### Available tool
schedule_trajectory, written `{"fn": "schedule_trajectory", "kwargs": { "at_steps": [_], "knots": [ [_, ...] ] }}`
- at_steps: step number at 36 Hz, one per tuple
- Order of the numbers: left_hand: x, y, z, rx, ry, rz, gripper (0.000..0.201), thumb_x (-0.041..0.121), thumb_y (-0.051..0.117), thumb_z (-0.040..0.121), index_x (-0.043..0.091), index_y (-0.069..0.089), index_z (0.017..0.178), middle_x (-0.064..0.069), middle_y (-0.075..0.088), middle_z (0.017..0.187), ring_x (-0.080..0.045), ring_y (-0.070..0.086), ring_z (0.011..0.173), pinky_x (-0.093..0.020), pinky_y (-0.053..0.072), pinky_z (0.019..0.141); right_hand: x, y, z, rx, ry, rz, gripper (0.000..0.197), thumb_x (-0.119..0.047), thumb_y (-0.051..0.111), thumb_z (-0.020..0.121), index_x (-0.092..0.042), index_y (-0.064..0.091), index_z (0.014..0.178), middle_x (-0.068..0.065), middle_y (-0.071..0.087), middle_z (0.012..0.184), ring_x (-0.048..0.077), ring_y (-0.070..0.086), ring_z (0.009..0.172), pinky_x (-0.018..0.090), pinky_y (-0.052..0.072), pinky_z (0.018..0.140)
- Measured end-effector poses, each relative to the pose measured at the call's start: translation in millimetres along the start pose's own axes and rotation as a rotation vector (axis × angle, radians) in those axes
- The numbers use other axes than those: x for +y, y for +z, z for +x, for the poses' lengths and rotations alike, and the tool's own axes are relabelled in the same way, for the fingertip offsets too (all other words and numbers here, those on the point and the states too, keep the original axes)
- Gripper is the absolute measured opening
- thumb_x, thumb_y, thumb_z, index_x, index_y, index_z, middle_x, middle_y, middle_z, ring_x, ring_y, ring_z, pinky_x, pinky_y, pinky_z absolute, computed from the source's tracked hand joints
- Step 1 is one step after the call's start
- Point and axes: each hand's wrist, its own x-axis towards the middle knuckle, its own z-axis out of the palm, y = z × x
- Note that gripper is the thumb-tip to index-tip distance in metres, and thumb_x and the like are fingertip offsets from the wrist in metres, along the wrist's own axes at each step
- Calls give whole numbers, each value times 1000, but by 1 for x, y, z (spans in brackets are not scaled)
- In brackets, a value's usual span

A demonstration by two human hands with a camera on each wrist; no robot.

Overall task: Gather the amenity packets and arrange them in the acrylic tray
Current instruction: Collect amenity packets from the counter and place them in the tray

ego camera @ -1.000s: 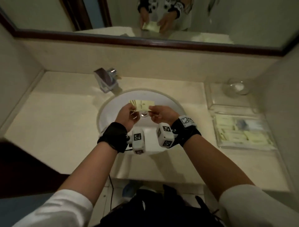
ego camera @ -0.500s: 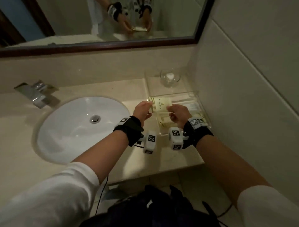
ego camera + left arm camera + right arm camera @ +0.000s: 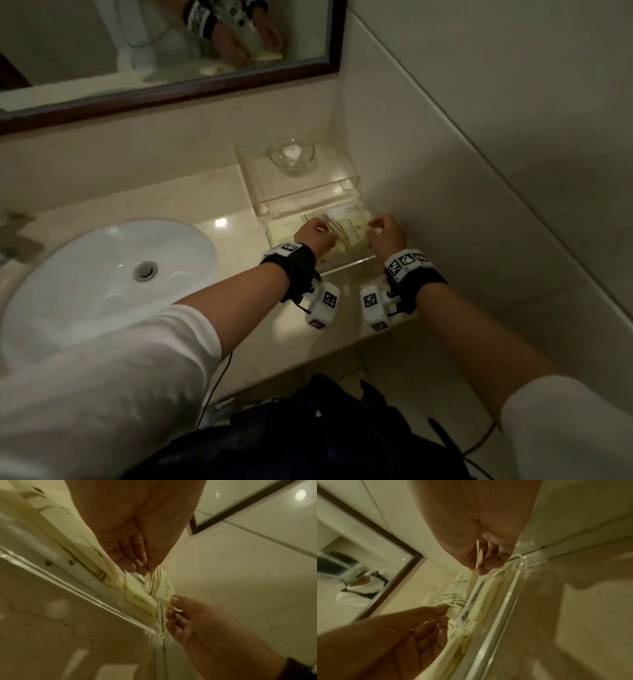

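Observation:
A pale yellow amenity packet (image 3: 350, 229) with gold stripes hangs stretched between my two hands, just above the clear acrylic tray (image 3: 346, 266) at the counter's right end. My left hand (image 3: 322, 233) pinches the packet's left edge and my right hand (image 3: 375, 229) pinches its right edge. The left wrist view shows my left fingertips (image 3: 137, 566) on the packet (image 3: 159, 586) and the right hand (image 3: 171, 605) on its far corner. Several more packets (image 3: 481, 609) lie in the tray under it, behind the tray wall (image 3: 510, 595).
A white sink (image 3: 102, 284) with its drain (image 3: 146, 270) lies to the left, the faucet (image 3: 13, 233) at the far left edge. A glass bowl (image 3: 292, 155) stands on a raised acrylic shelf (image 3: 260, 178) behind the tray. The tiled wall (image 3: 462, 171) is close on the right.
Both hands have carried the packet from above the sink rightward to the acrylic tray and lowered it close over the packets lying there. Each hand's grip on it is unchanged.

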Motion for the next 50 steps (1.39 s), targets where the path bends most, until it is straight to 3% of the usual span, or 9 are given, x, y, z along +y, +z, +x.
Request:
{"fn": "schedule_trajectory", "kwargs": {
  "at_steps": [3, 7, 12, 15, 19, 26, 33, 42, 50],
  "knots": [
    [1, 7, 3, 12, 12, 120, 24, 18, 65, 83, 17, 56, 105, -8, 69, 85, -26, 66, 82, -38, 58, 79, 4, -3, 4, -46, -9, -139, 23, -9, 53, 90, -7, 52, 114, 11, 59, 112, 28, 59, 101, 25, 41, 75],
    [0, 12, 5, 7, 96, 240, 35, 15, 64, 84, 18, 57, 118, -11, 66, 107, -27, 65, 91, -34, 55, 80, 8, -3, 6, -77, -13, -210, 25, -8, 54, 89, -5, 50, 114, 16, 57, 117, 32, 58, 105, 30, 45, 79],
    [-8, 17, 10, 2, 201, 436, 37, 16, 61, 87, 16, 57, 124, -14, 65, 108, -27, 61, 101, -23, 41, 78, 18, 2, 7, -31, -52, -310, 24, -8, 56, 86, -6, 54, 110, 16, 55, 118, 33, 55, 107, 42, 47, 93],
    [-11, 21, 14, 12, 232, 502, 37, 12, 58, 87, 15, 57, 124, -16, 65, 110, -29, 61, 101, -24, 41, 77, 23, 3, 7, -41, -83, -335, 27, -8, 55, 86, -6, 54, 112, 17, 53, 120, 33, 53, 108, 43, 44, 96],
    [-17, 23, 18, 31, 319, 607, 44, 8, 63, 83, 16, 58, 126, -17, 44, 127, -31, 50, 114, -29, 40, 99, 27, 4, 6, -83, -153, -369, 35, -11, 55, 87, -8, 54, 122, 17, 48, 127, 33, 50, 115, 38, 40, 102],
    [-24, 21, 21, 47, 457, 654, 34, 9, 70, 78, 14, 69, 111, -14, 49, 123, -29, 50, 114, -29, 40, 98, 27, 5, 3, -90, -146, -441, 43, -21, 54, 91, -14, 49, 132, 15, 37, 133, 33, 48, 118, 36, 36, 105],
    [-26, 21, 19, 11, 468, 706, 52, 39, 75, 74, 17, 63, 120, -11, 49, 126, -27, 47, 117, -30, 39, 99, 29, 4, -1, -70, -190, -396, 51, -16, 57, 84, -13, 46, 134, 13, 38, 131, 32, 49, 116, 39, 40, 104],
    [-25, 22, 18, -25, 457, 771, 62, 44, 76, 72, 20, 55, 125, -8, 50, 125, -26, 55, 110, -32, 47, 93, 23, 3, 0, -77, -87, -315, 49, -20, 59, 84, -23, 48, 132, 12, 41, 134, 30, 46, 122, 35, 38, 104],
    [-22, 23, 18, -30, 444, 782, 62, 40, 76, 73, 19, 53, 127, -9, 49, 126, -27, 54, 112, -35, 48, 94, 14, 7, 6, -77, 41, -107, 52, -21, 65, 83, -8, 52, 132, 15, 45, 137, 29, 48, 124, 38, 39, 108]
  ]
}}
